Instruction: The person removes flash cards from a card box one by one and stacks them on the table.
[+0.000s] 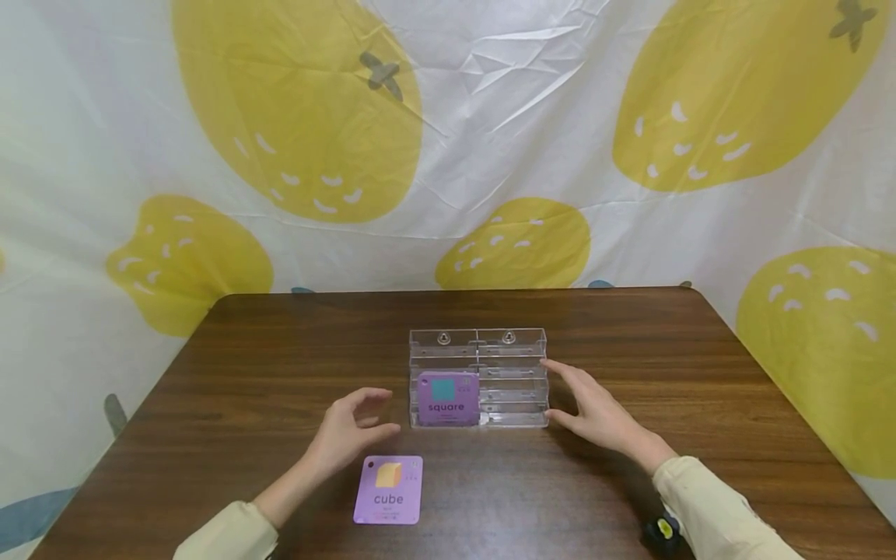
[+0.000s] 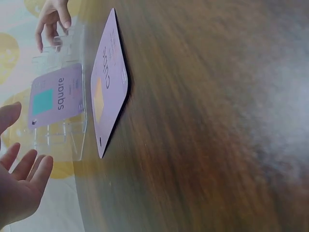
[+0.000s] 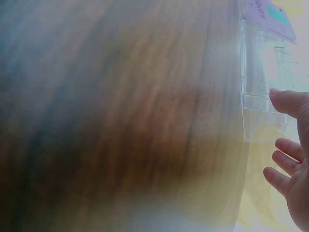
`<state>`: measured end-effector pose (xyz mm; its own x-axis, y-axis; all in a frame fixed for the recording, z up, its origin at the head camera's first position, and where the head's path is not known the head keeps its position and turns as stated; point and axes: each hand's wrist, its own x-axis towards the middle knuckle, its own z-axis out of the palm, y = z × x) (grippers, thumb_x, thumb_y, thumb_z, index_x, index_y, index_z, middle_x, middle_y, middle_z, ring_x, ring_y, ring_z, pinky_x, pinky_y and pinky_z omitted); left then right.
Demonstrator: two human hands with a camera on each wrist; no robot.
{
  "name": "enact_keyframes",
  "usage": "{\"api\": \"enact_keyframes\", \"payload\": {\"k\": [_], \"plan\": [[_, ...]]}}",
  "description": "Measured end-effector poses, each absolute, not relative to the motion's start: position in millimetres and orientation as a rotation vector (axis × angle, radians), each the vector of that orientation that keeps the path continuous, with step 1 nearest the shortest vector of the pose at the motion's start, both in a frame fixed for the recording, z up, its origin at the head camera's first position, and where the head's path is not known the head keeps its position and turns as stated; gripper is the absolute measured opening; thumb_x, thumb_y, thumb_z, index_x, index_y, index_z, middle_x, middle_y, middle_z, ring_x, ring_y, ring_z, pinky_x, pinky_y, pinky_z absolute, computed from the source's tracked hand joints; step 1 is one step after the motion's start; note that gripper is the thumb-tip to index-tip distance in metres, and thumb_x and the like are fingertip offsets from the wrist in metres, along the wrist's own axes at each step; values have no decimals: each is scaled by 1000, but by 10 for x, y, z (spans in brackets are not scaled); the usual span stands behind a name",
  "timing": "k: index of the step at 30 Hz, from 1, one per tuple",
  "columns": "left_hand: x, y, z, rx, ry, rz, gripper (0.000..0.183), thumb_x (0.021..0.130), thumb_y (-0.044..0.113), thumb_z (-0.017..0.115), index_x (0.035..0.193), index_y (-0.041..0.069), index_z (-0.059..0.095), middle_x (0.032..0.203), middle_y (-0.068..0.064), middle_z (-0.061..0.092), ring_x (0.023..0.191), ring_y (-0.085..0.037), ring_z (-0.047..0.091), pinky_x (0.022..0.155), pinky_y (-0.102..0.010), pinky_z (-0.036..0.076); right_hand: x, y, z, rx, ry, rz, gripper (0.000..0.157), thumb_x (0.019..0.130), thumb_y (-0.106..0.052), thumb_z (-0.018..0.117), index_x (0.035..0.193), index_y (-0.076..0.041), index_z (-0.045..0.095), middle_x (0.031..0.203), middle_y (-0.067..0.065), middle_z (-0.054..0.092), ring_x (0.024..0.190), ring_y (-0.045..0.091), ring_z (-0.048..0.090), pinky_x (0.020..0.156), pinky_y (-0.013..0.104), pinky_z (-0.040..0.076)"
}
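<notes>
A clear tiered card holder stands on the table, made of two columns of stepped pockets. In its lower left pocket leans a purple card printed "square" with a teal square. My right hand is at the holder's right side, index fingertip and thumb tip right at its edge, fingers spread. Left of the holder, my left hand hovers with relaxed fingers and nothing in them, a gap between it and the holder. Flat on the table below that hand lies a purple "cube" card showing a yellow cube.
The brown wooden table reaches back to a white hanging cloth with large yellow fruit prints. A black wrist device with a yellow-green spot shows by the right sleeve.
</notes>
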<state>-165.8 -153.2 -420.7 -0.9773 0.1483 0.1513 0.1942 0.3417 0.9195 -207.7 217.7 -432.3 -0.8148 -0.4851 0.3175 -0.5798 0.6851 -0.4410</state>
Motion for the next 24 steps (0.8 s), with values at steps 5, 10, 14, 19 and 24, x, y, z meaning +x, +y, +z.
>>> {"api": "enact_keyframes", "payload": {"k": [5,10,14,19,24], "plan": [[-1705,-1501,-4228,-384,-2522,-1748,51,68,3,77,113,-7,55,117,-25,55,108,-37,53,86,-37,48,-2080,2176,-4327,862,-2722,795,75,76,-15,73,138,-9,32,134,15,43,121,32,40,96,50,36],[-1745,-1467,-4254,-407,-2491,-1760,53,67,2,77,114,-7,54,116,-24,56,109,-36,53,86,-38,48,-2075,2171,-4319,858,-2726,796,74,76,-15,73,138,-9,32,134,15,42,121,32,39,97,50,35],[-1781,-1437,-4261,-421,-2486,-1737,53,67,2,78,115,-5,54,116,-23,56,110,-33,52,86,-38,48,-2078,2172,-4324,857,-2727,801,74,76,-15,73,138,-9,32,134,15,42,121,33,39,96,50,35],[-1810,-1410,-4247,-430,-2507,-1717,55,66,2,78,116,-1,55,117,-19,56,112,-32,51,87,-38,48,-2074,2169,-4328,860,-2722,805,75,76,-15,73,138,-9,32,133,14,43,121,32,40,96,50,36],[-1824,-1390,-4237,-491,-2528,-1682,58,67,5,79,118,-2,53,119,-18,54,114,-33,49,89,-42,46,-2072,2163,-4324,865,-2710,814,75,75,-14,73,138,-9,33,132,14,45,120,31,41,96,49,36]]}}
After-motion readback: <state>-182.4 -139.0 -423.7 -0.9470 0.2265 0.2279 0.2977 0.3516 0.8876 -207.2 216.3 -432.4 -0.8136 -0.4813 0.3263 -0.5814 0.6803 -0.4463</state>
